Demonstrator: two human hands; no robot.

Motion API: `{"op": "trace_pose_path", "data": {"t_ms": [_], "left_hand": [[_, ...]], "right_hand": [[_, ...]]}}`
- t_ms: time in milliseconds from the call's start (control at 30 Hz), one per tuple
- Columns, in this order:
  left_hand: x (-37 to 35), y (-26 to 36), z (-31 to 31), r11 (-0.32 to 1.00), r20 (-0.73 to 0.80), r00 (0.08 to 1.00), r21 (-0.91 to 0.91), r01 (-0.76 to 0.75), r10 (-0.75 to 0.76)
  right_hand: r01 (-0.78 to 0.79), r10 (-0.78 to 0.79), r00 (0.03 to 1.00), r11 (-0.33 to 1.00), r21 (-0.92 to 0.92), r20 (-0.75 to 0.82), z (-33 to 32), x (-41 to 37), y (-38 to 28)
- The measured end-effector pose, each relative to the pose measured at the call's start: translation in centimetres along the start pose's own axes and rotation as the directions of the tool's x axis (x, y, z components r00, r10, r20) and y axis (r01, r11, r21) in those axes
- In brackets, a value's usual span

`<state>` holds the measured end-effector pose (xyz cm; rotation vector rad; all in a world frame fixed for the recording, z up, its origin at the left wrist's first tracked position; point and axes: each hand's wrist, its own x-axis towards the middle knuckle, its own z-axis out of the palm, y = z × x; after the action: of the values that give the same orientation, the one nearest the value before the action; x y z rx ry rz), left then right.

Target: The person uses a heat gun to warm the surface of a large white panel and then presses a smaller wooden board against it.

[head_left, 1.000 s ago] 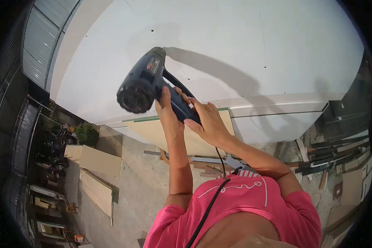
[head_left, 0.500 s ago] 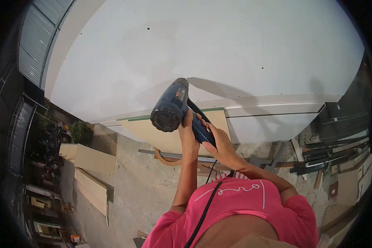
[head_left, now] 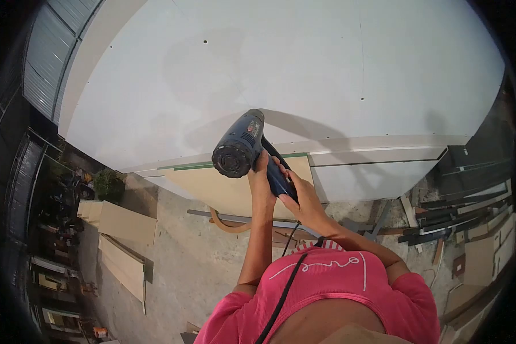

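A dark blue heat gun is in both my hands, its nozzle tip right at the surface of the large white panel in this view. My left hand grips it where the handle joins the body. Lower on the handle, my right hand is wrapped around the grip near its base. The black power cord runs down from the handle and across my pink shirt. Screw holes dot the panel, and the gun's shadow stretches over it to the right.
A cream board leans under the panel's lower edge. Wooden offcuts and dark strips are piled on the floor at right. More boards stand at left on the concrete floor, with a green plant behind them.
The view has shifted slightly, so the gun appears a little to the right against the surroundings. Both hands keep the same hold on it.
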<state>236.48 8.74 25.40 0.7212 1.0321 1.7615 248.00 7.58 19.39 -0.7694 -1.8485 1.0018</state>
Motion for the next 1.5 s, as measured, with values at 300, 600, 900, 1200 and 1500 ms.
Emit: {"op": "trace_pose_path", "data": {"t_ms": [300,600,900,1200,1500], "left_hand": [[0.4,-0.5,-0.6,1.000,0.028,0.999,-0.007,0.020,-0.020],[0.0,-0.1,0.3,0.999,-0.011,1.000,-0.050,-0.001,0.001],[0.2,-0.6,-0.1,0.997,-0.008,1.000,-0.078,0.017,-0.018],[-1.5,-1.9,1.5,0.996,0.040,0.995,0.020,0.091,-0.092],[-4.8,-6.1,9.0,0.976,0.256,0.944,0.121,0.183,-0.209]], "right_hand": [[-0.013,0.014,1.000,0.999,0.046,-0.028,0.1,0.0,-0.3],[0.018,-0.020,0.999,0.999,-0.026,-0.044,0.2,-0.2,-0.1],[-0.061,0.061,0.998,0.998,0.034,0.001,0.0,-0.5,-0.3],[0.006,0.004,0.997,0.992,0.126,-0.083,-1.9,-2.1,0.0],[-0.109,0.127,0.977,0.988,0.112,-0.169,-8.4,-7.7,3.3]]}}
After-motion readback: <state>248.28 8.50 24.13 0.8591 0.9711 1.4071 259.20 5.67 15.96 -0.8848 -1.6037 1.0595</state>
